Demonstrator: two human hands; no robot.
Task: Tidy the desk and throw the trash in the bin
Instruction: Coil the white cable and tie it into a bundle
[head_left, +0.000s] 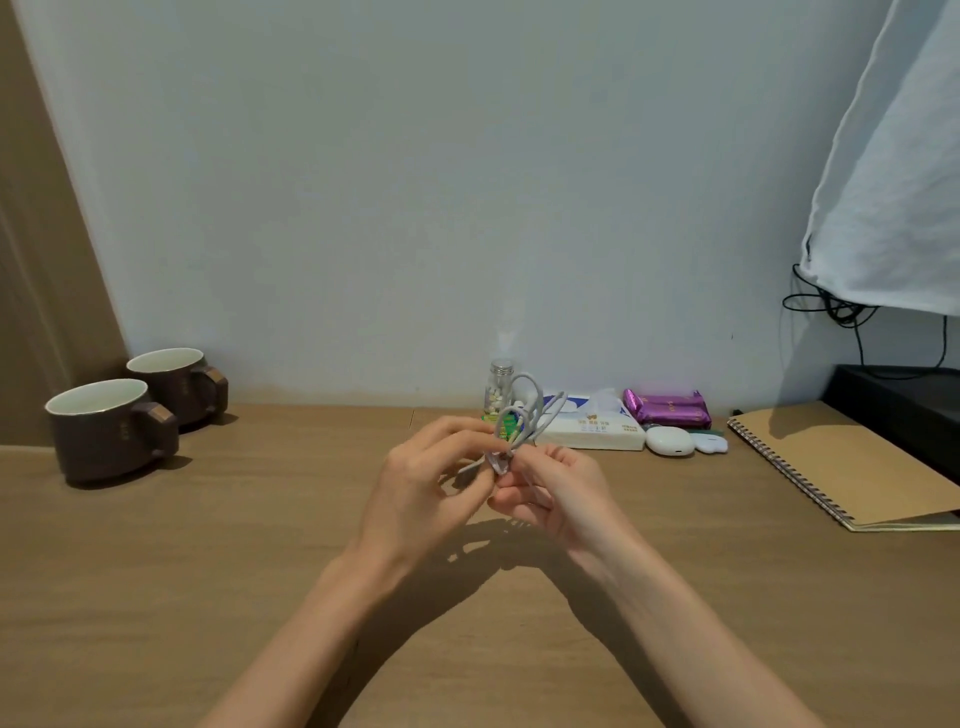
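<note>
Our fingers (460, 430) are curled in narrow pinches round a pale cable (525, 410). The left hand (421, 483) nips the bundle at its waist between thumb and forefinger. The right hand (561, 493) grips it just below, close against the left. We judge that we hold it up off the tabletop (260, 545) so the loops stand free above the fingers and can be gathered into a neat coil rather than dragged flat. A short end shows left of the pinch, so the winding looks unfinished.

Just beyond the fingers, along the wall, a bottle (500, 384), a tissue pack (592, 434), purple packets (667, 408) and a white case (670, 441) sit in a row, which reads to us as things put in order. Far left of the fingers two mugs (111, 426) stand side by side, handles turned the same way. Well to the right lies a notebook (852, 467). No bin is in view, so we cannot tell where trash would go. Once bound, the cable probably belongs in that back row.
</note>
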